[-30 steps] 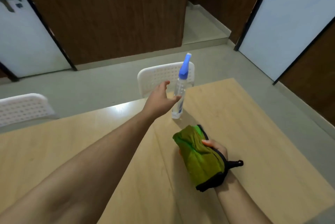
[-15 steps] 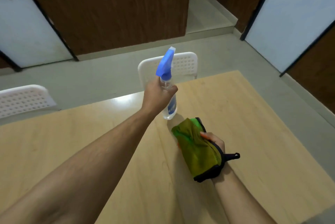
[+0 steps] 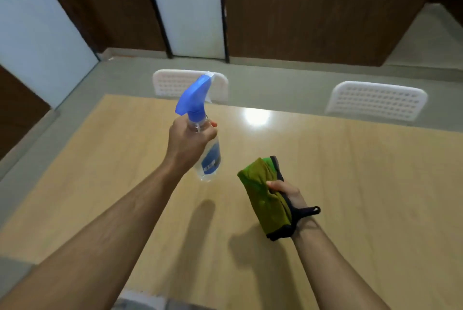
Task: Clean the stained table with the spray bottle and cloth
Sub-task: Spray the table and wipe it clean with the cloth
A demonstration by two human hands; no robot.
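The spray bottle (image 3: 206,149) is up in the air over the tabletop (image 3: 350,171), tilted, its clear base slanting down toward the person and its blue nozzle pointing up and away toward the far white chair (image 3: 172,82). The left hand (image 3: 188,141) grips its neck. Just to the right, the right hand (image 3: 285,192) clutches a folded green cloth (image 3: 263,194), held above the wood. Another white chair (image 3: 375,100) stands further right.

Left hand (image 3: 186,144) grips spray bottle (image 3: 206,156) above table (image 3: 350,171); right hand (image 3: 288,194) holds cloth (image 3: 263,197)
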